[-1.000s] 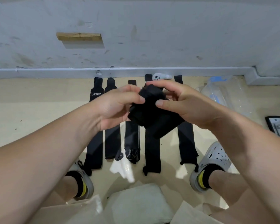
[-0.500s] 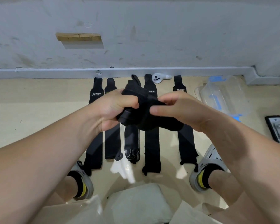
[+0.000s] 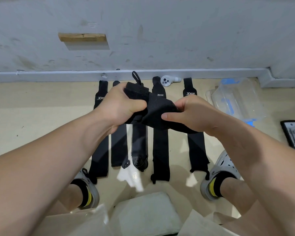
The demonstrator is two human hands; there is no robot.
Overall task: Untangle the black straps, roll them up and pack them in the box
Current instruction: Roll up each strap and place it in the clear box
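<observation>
Black strap point(image 3: 153, 114) is being clamped mid-air by left hand point(image 3: 119, 104) and right hand point(image 3: 194, 114), roll judged partly formed. Five laid-out straps point(image 3: 160, 147) are lying flat on floor point(image 3: 41, 116); box point(image 3: 237, 97) seemingly not yet packed.

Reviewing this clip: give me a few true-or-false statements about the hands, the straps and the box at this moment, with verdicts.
1. The left hand and right hand both grip one black strap, held above the floor. True.
2. Five other straps lie flat in a row on the floor. True.
3. The clear box stands left of the other straps. False: it stands to their right.
4. The white controller lies inside the clear box. False: it lies on the floor by the wall, outside the box.
</observation>
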